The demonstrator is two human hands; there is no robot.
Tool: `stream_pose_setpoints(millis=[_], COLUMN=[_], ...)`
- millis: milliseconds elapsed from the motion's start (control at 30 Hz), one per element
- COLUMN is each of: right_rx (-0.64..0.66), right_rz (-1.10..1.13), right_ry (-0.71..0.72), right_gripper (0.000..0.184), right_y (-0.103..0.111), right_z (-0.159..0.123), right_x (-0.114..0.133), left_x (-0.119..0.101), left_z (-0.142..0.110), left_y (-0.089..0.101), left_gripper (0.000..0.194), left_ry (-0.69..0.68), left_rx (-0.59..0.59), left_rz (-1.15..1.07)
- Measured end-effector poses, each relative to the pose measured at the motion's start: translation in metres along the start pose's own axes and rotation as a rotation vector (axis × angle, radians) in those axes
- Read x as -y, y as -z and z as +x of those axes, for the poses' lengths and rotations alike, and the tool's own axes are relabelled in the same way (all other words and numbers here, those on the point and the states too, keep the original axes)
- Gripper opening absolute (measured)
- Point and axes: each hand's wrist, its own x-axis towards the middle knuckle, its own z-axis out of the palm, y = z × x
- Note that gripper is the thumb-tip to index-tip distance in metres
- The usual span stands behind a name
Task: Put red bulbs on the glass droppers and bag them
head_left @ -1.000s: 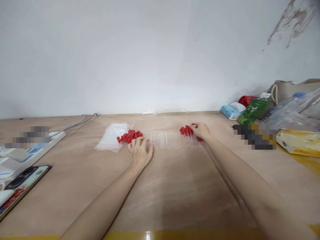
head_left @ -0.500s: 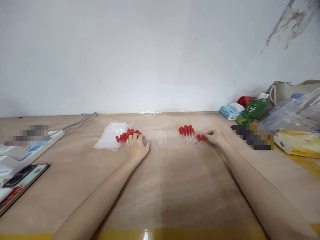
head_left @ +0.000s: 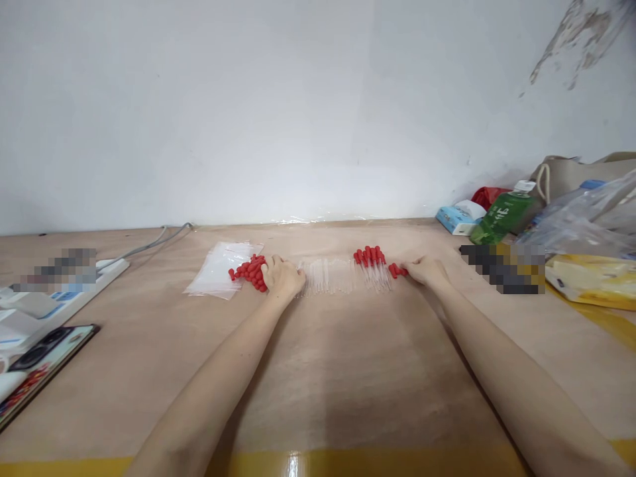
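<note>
Curled over the left end of a row of clear thin tubes [head_left: 328, 277] is my left hand [head_left: 283, 277]. Its thumb lies against the tubes, and its fingertips are partly hidden, so what it grips cannot be made out. Beside its fingers lies a heap of red rubber bulbs [head_left: 252, 271]. My right hand [head_left: 428, 271] pinches a red rubber bulb [head_left: 403, 270] at the end of a small group of loose ones. Between the hands, several droppers [head_left: 373, 268] with red bulbs lie bunched, tips toward me.
Clear plastic bags [head_left: 218, 268] are stacked at the left. A power strip [head_left: 59, 301] and a phone [head_left: 47, 368] lie farther left. At the right are a tissue pack [head_left: 457, 218], a green bottle [head_left: 504, 215], plastic bags [head_left: 576, 212] and a yellow packet [head_left: 591, 281].
My left hand has moved right, off part of the red bulb heap and farther over the tubes. My right hand stays at the loose bulbs with hardly any movement.
</note>
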Motion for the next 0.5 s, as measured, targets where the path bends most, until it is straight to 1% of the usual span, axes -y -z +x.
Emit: stream_pose_setpoints(millis=[100,167,233,300,367,433,467,500], right_rx=[-0.097,-0.151,-0.211,-0.304,-0.363,-0.345,-0.311,-0.292], right_rz=[0.097,0.135,0.196,0.340,0.549,0.704,0.727,0.703], right_ry=[0.005,0.018,0.045,0.096,0.202,0.370,0.472,0.592], right_gripper=[0.027,0.029,0.033,0.034,0.035,0.039,0.040,0.039], right_y=[0.001,0.002,0.004,0.005,0.004,0.000,-0.004,-0.008], right_z=[-0.001,-0.001,-0.001,-0.002,-0.009,-0.024,-0.035,-0.047], right_x=[0.001,0.003,0.007,0.013,0.021,0.033,0.038,0.044], left_x=[-0.003,-0.004,-0.002,0.003,0.011,0.021,0.026,0.031], left_z=[0.001,0.001,-0.002,-0.009,-0.019,-0.030,-0.036,-0.042], left_y=[0.001,0.003,0.007,0.011,0.014,0.013,0.012,0.010], left_gripper=[0.032,0.029,0.026,0.023,0.019,0.016,0.016,0.017], left_ry=[-0.012,-0.013,-0.035,-0.113,-0.252,-0.423,-0.506,-0.575], left_rx=[0.002,-0.017,-0.085,-0.177,-0.235,-0.237,-0.229,-0.225], left_rz=[0.000,-0.042,-0.106,-0.183,-0.278,-0.390,-0.434,-0.471])
